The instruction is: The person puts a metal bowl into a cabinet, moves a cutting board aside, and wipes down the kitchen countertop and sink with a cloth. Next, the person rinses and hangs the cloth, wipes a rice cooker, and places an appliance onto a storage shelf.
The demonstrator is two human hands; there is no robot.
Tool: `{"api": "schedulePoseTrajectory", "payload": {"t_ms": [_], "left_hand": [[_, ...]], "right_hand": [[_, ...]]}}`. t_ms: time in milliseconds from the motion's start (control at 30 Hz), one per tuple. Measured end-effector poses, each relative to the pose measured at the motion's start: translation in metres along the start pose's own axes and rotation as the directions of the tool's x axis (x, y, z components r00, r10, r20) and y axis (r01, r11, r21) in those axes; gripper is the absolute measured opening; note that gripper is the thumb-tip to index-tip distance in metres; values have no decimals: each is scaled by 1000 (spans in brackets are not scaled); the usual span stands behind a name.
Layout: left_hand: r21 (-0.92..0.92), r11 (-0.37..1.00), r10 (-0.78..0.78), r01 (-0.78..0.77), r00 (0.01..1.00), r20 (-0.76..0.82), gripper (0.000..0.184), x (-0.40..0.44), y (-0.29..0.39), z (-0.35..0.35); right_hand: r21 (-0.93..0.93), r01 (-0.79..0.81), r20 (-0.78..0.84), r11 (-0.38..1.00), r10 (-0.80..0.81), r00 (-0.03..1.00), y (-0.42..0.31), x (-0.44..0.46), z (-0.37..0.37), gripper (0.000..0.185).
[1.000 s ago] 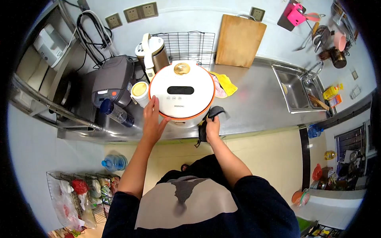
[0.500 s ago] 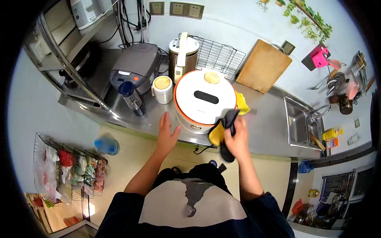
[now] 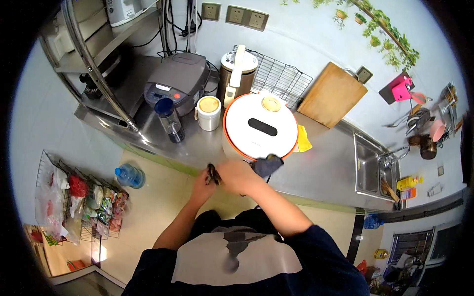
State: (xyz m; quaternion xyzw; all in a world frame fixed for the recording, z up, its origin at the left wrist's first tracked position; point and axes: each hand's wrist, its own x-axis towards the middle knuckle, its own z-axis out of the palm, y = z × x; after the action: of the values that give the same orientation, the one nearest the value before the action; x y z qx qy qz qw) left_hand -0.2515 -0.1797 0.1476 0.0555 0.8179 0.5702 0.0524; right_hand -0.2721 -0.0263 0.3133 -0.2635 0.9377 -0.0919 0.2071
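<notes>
In front of the white round cooker (image 3: 261, 129) with an orange rim, my two hands are close together over the counter's front edge. My left hand (image 3: 201, 189) is closed on a black end of a dark cloth item. Beside it on the right, my right hand (image 3: 238, 176), slightly blurred, is closed round the same dark cloth item (image 3: 268, 166), whose grey part sticks out by the cooker's lower front. The fingers of my right hand are partly hidden. A yellow cloth (image 3: 303, 139) lies against the cooker's right side.
Left of the cooker stand a white cup (image 3: 208, 114), a blue-topped bottle (image 3: 169, 121), a grey rice cooker (image 3: 177, 81) and a tall jug (image 3: 238, 74). A cutting board (image 3: 333, 95) leans on the wall. The sink (image 3: 371, 165) is at the right.
My right hand has moved left with the dark cloth item, from the cooker's right front to beside my left hand. My left hand has left the cooker and closed on the item's end.
</notes>
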Motion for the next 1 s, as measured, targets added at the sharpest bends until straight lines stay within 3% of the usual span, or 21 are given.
{"api": "schedulePoseTrajectory", "payload": {"t_ms": [67, 100, 167, 200, 267, 300, 333, 367, 400, 433, 467, 533, 600, 633, 667, 700, 733, 767, 833, 1000], "left_hand": [[-45, 973, -217, 227, 964, 155, 43, -12, 2, -10], [-48, 971, -223, 233, 963, 149, 43, -17, 2, -9], [-348, 905, -234, 244, 970, 73, 49, -23, 6, -5], [-347, 905, -235, 245, 969, 71, 49, -26, 13, -4], [-667, 745, -9, -23, 999, -45, 57, -31, 40, -2], [-667, 744, -8, -25, 999, -47, 57, -32, 61, -1], [-607, 779, 155, -154, 987, -52, 61, -32, 85, -2], [-543, 790, 311, -284, 949, -44, 65, -31, 96, -2], [-543, 791, 305, -283, 951, -51, 65, -27, 90, -3], [-594, 795, 149, -122, 989, -4, 65, -21, 81, -3], [-635, 772, -7, 40, 998, 55, 65, -15, 73, -3], [-648, 760, -77, 42, 997, -26, 63, -6, 94, -10], [-618, 782, -25, -80, 987, -160, 61, 11, 118, -18], [-447, 880, 47, -159, 967, -251, 59, 32, 109, -14], [-450, 880, 44, -156, 968, -248, 59, 48, 102, -12], [-143, 956, 187, -257, 908, -376, 56, 67, 117, -14], [183, 935, 355, -305, 822, -444, 54, 84, 127, -13], [177, 936, 351, -304, 825, -443, 54, 97, 130, -11], [246, 945, 281, -216, 921, -269, 50, 115, 132, -7], [363, 890, 380, -277, 890, -251, 47, 81, 121, 1]], "right_hand": [[173, -16, -30, 985, 22, 999, 2, -29, 13, 24], [171, -11, -24, 985, 15, 1000, 6, -36, 14, 24], [243, -83, -37, 966, 94, 995, 11, -42, 15, 29], [244, -81, -36, 966, 92, 995, 12, -41, 19, 29], [527, -37, -289, 849, 221, 931, 14, -37, 27, 35], [583, -4, -350, 812, 255, 901, 8, -37, 25, 39], [581, -3, -349, 814, 251, 903, 8, -38, 25, 39], [674, 97, -372, 732, 223, 901, 7, -39, 26, 38], [752, 192, -395, 630, 198, 897, 7, -40, 25, 37], [765, 83, -315, 638, 259, 913, -1, -52, 1, 38], [764, 83, -313, 640, 255, 915, 9, -52, -1, 38], [304, 115, -765, 946, 170, 621, 33, -53, 1, 38], [234, -71, -823, 970, 236, 516, 60, -47, -2, 38], [250, -149, -814, 957, 291, 503, 73, -41, 1, 40], [251, -152, -812, 956, 293, 504, 80, -35, 3, 40], [219, -211, -807, 953, 299, 509, 85, -29, 5, 41], [185, -270, -802, 945, 304, 514, 89, -27, 6, 43], [149, -283, -816, 947, 280, 506, 87, -26, 9, 44], [114, -292, -822, 950, 255, 509, 87, -25, 12, 44], [49, -319, -839, 946, 212, 501, 90, -22, 16, 44]]}}
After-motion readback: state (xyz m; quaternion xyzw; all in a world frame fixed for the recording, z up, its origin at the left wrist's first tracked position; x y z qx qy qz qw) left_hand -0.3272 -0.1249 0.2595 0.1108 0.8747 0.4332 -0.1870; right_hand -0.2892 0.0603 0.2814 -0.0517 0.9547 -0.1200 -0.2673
